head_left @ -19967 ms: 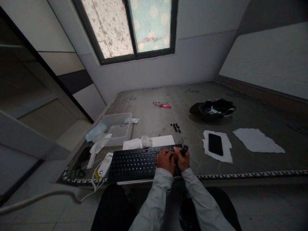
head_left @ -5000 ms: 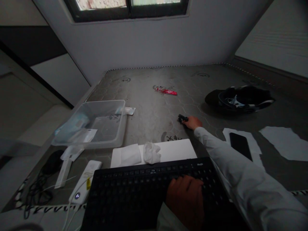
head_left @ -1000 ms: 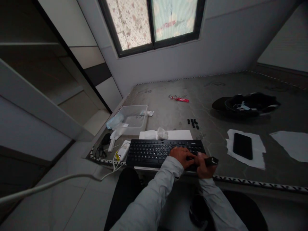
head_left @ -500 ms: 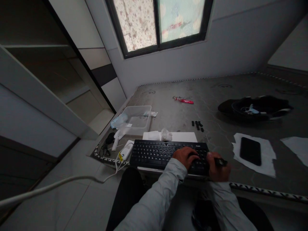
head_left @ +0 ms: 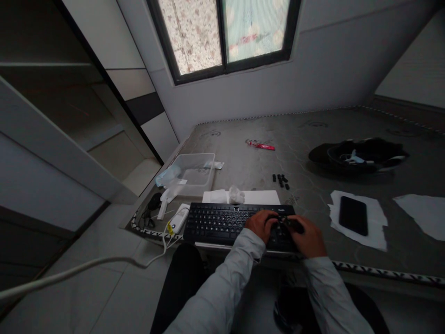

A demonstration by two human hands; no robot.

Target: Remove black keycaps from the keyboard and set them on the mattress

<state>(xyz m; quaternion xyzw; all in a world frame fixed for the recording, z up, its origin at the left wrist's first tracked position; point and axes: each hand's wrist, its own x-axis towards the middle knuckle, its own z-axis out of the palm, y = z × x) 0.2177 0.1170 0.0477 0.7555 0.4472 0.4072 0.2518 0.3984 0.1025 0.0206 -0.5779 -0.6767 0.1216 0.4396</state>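
Note:
A black keyboard [head_left: 215, 225] lies along the near edge of the quilted grey surface. My left hand [head_left: 259, 225] rests on its right part, fingers curved and apart, thumb and index finger near the number keys. In my right hand [head_left: 309, 236] is a small dark tool [head_left: 294, 225], gripped between the fingers and tipped toward the left fingertips over the keys. Its exact kind is too dim to make out. Several loose black keycaps [head_left: 281, 180] lie beyond the keyboard's right end.
Behind the keyboard lie a white sheet [head_left: 262, 197] and crumpled tissue [head_left: 236, 195]. A clear plastic bin [head_left: 198, 188], white power strip [head_left: 180, 219] and cable are left. To the right are a phone [head_left: 353, 215] on paper and a dark cap [head_left: 361, 157]. A red packet [head_left: 260, 145] lies farther back.
My right hand has moved left and slightly up, bringing the dark tool from beside the keyboard's right end to over the keys by my left fingers. The view has shifted slightly.

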